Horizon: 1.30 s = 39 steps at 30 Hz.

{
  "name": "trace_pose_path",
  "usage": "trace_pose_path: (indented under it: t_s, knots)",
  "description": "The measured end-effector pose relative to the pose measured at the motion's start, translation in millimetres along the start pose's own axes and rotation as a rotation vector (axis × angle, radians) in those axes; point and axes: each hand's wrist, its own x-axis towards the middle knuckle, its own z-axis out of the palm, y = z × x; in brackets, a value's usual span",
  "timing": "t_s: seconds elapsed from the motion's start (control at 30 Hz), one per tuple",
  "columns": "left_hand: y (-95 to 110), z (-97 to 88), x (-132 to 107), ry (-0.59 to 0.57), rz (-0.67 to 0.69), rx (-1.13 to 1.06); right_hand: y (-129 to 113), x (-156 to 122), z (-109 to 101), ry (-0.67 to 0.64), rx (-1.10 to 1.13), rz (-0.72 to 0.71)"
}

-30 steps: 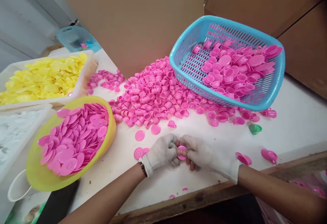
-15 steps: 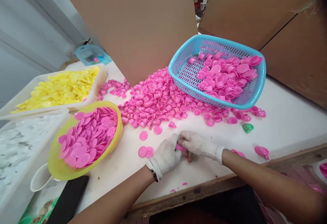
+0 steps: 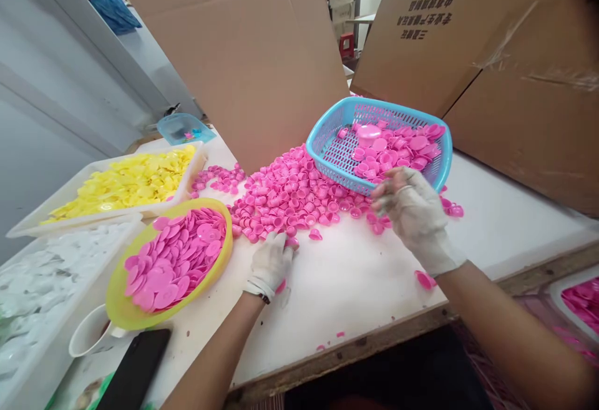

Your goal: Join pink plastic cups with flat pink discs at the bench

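My left hand [image 3: 271, 263], in a white glove with bare fingertips, is low over the white table with its fingers curled onto a pink disc [image 3: 291, 243]. Under its edge, part of another pink disc [image 3: 281, 286] shows. My right hand [image 3: 416, 219], gloved the same way, is raised at the front edge of the blue basket [image 3: 337, 176], fingers apart and holding nothing I can see. Small pink cups and lids [image 3: 397, 151] lie in the basket. A larger-looking pink piece [image 3: 369, 134] appears above them; whether it rests there I cannot tell.
Pink toy cups [image 3: 290, 191] are heaped behind my hands. At left stand a yellow bowl [image 3: 219, 260] of pink discs, trays of yellow pieces [image 3: 126, 176] and white pieces [image 3: 42, 273], a white cup [image 3: 84, 335] and a phone [image 3: 135, 366]. Cardboard boxes [image 3: 243, 54] rise behind.
My hands were together around a small pink piece; now they are apart. The left has moved to the discs, the right up to the basket. The view has tilted upward.
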Motion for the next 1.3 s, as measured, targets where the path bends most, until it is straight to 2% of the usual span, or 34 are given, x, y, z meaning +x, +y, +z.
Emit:
trace_pose_path:
  t_s: [0.07, 0.13, 0.23, 0.33, 0.47, 0.57, 0.67, 0.73, 0.93, 1.17, 1.3]
  knots:
    - [1.7, 8.3, 0.3, 0.055, -0.023, -0.059, 16.5, -2.7, 11.1, -0.112, -0.327, -0.02]
    - [3.2, 15.9, -2.9, 0.116, -0.037, -0.156, 43.2, -9.3, 28.4, -0.303, -0.733, -0.062]
    - [1.6, 22.2, -9.8, 0.162, -0.041, -0.367, 79.5, -17.6, 55.0, -0.429, -0.971, -0.148]
    - [-3.0, 21.4, -12.0, 0.146, -0.099, -0.671, 95.4, -19.9, 69.2, -0.525, -1.059, -0.22]
    - [-6.4, 14.5, -7.7, 0.006, -0.272, -1.1, 95.2, -25.1, 61.3, -0.748, -1.113, -0.349]
    - [-4.7, 9.5, -7.3, -0.022, -0.279, -1.223, 91.8, -38.5, 45.8, -0.9, -1.177, -0.566]
    - [-0.7, 6.6, -10.2, -0.014, -0.247, -1.264, 89.4, -53.4, 34.2, -0.967, -1.234, -0.786]
    - [2.0, 5.8, -12.0, -0.009, -0.235, -1.278, 88.5, -59.4, 31.2, -0.986, -1.241, -0.798]
    - [6.4, 4.9, -14.4, -0.013, -0.233, -1.324, 84.4, -63.3, 33.6, -0.984, -1.254, -0.696]
    - [8.3, 2.3, -18.7, -0.02, -0.198, -1.335, 70.2, -87.9, 29.7, -1.072, -1.263, -0.804]
    - [9.6, 0.5, -19.4, -0.024, -0.207, -1.335, 72.5, -92.9, 27.1, -1.086, -1.291, -0.776]
